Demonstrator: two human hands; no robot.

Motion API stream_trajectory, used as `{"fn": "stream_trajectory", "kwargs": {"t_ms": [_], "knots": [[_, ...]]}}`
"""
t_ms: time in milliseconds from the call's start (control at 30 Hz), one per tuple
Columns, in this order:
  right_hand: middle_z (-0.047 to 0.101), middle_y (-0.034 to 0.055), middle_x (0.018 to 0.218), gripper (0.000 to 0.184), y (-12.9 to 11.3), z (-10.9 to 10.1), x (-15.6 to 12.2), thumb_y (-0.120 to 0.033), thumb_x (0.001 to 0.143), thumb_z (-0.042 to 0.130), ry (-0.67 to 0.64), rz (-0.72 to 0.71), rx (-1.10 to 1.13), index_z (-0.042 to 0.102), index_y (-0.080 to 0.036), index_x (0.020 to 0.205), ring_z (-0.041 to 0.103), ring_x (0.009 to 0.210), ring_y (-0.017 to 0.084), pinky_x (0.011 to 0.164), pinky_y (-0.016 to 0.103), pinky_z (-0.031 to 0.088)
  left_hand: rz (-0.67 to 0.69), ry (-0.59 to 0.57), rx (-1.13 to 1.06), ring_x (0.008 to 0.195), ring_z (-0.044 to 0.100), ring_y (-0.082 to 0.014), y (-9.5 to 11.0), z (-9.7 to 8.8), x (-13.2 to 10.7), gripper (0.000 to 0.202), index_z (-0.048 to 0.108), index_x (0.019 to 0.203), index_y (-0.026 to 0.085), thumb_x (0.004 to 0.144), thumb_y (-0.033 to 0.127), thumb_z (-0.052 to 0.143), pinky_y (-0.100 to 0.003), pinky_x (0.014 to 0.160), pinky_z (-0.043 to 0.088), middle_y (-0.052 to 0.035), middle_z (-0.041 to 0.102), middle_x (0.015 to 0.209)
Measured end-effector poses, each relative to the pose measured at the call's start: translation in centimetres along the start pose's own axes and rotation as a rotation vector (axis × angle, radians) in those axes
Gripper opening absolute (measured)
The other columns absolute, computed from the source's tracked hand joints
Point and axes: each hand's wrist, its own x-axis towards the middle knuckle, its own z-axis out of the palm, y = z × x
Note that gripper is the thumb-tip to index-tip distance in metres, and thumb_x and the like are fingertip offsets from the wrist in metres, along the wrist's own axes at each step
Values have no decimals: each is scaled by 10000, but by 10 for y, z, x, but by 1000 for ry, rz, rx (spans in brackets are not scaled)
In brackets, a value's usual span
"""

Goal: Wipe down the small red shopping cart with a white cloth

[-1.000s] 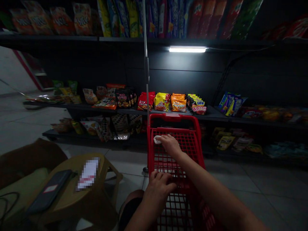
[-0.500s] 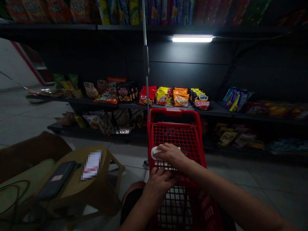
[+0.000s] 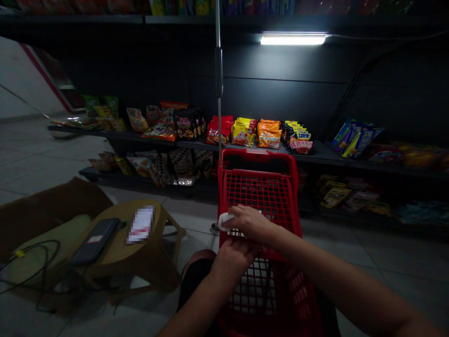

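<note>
A red plastic shopping basket with grid walls stands in front of me, tilted, a person's knee beside it. My right hand is closed on a white cloth and presses it to the upper grid panel near its lower left side. The cloth is folded or bunched; part of it is hidden under the fingers. Just below, my left hand has its fingers bent over the basket's cross edge, with the fingertips partly hidden. Lower down, the dark grid inside the basket shows between my forearms.
A tan plastic stool at left carries a dark flat device and a blurred-out paper. Beside it are a cardboard box and black cables. Ahead, a shelf bears snack packets; a thin metal pole rises before it.
The camera view has shifted, so the shelf and stool appear higher and slightly to the right. My right hand with the cloth has moved slightly toward the basket's left edge. My left hand keeps its place.
</note>
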Motion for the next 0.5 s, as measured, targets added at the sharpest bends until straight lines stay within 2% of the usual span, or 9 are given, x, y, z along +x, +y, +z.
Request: {"fn": "stream_trajectory", "kwargs": {"t_ms": [67,133,167,333,400,500], "knots": [[562,62,1111,331,7,-1,9,-245,980,500,35,162,-23,638,-357,1259,517,973,196,811,285,424,-56,-35,6,860,641,-193,5,-7,-2,315,612,1263,270,953,236,564,-351,729,453,-22,725,994],[557,68,1108,337,7,-1,13,-230,978,495,50,247,-21,641,-346,1259,516,972,195,806,278,423,-71,-42,-6,858,646,-185,7,-14,-3,319,604,1267,264,950,242,573,-342,703,449,-12,730,1010],[557,65,1094,319,5,-1,13,-241,977,500,39,231,-1,656,-341,1237,516,962,192,797,272,421,-58,-32,-17,878,648,-182,7,-15,-3,321,601,1269,272,950,242,575,-343,720,452,-7,729,1050],[568,42,1015,223,-21,-5,-5,-305,967,541,-89,-29,144,727,-297,1088,520,878,166,725,248,409,-27,60,-64,1021,632,-188,3,-10,-6,294,626,1227,276,941,214,593,-382,917,431,3,719,1128],[570,48,1017,218,-28,-6,-12,-297,958,553,-79,-13,132,723,-287,1094,523,897,177,727,256,412,-41,55,-86,1050,622,-183,4,-10,-7,312,614,1242,278,938,209,599,-381,952,412,13,717,1133],[567,47,1020,250,-29,-6,-27,-265,946,551,-78,146,145,703,-304,1141,543,882,168,718,247,427,-74,-12,-122,1030,621,-163,7,-19,-6,317,595,1262,302,951,237,584,-360,926,404,30,716,1112]]}}
